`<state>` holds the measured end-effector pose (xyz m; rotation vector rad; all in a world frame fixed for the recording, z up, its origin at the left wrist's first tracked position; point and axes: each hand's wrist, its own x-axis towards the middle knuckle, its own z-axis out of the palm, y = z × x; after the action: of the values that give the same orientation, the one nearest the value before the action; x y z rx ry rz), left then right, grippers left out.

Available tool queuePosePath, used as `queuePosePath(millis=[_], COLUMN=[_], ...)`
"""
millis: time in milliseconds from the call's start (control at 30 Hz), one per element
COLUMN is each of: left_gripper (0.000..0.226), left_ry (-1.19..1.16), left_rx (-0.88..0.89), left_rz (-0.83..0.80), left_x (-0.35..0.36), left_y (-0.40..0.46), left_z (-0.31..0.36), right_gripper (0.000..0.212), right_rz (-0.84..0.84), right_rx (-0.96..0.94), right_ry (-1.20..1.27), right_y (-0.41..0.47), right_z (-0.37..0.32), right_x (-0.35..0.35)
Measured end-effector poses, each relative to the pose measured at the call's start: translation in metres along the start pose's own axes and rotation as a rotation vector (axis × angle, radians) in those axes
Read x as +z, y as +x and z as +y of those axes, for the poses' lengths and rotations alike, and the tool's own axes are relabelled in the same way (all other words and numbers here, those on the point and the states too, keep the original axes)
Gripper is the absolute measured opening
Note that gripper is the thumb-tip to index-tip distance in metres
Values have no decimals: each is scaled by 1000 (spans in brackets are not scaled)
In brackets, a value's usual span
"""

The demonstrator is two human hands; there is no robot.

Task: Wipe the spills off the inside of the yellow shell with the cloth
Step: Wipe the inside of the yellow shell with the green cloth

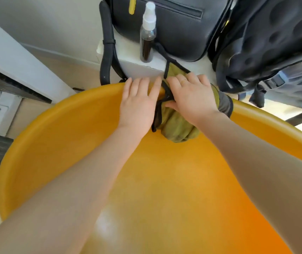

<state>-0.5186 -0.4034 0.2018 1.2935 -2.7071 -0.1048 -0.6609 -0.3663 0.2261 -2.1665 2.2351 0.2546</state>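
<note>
The left hand (139, 105) lies flat, fingers spread, over the glossy yellow plastic shell's (58, 136) far rim. Beside it, the right hand (192, 99) presses the bunched olive-green, black-edged cloth (175, 125), draped lengthwise over that rim, thumb tucked against it.

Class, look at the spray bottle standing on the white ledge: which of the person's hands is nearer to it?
Left. The left hand rests on the shell's rim just below the spray bottle; the right hand lies further right, on the cloth.
</note>
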Motion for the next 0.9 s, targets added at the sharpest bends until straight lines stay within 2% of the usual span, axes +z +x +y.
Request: queuePosePath(millis=[100, 500, 600, 700, 800, 900], left_gripper=[61, 72, 74, 70, 64, 57], left_ry=[40, 51, 27, -29, -83, -42], left_rx=[-4, -141, -165, -97, 7, 95], left_rz=[12, -111, -101, -94, -55, 6], left_x=[6, -6, -4, -2, -2, 1], left_y=[-5, -4, -3, -1, 2, 7], left_z=[5, 23, 35, 52, 71, 91], right_gripper=[60, 56, 55, 57, 60, 60], right_rz=[-33, -196, -188, -168, -150, -122], right_rx=[28, 562, 577, 549, 461, 339], right_ry=[5, -43, -41, -64, -50, -4], right_y=[-10, -143, -137, -132, -121, -100], right_z=[17, 128, 123, 118, 113, 101], right_x=[2, 14, 17, 20, 18, 16])
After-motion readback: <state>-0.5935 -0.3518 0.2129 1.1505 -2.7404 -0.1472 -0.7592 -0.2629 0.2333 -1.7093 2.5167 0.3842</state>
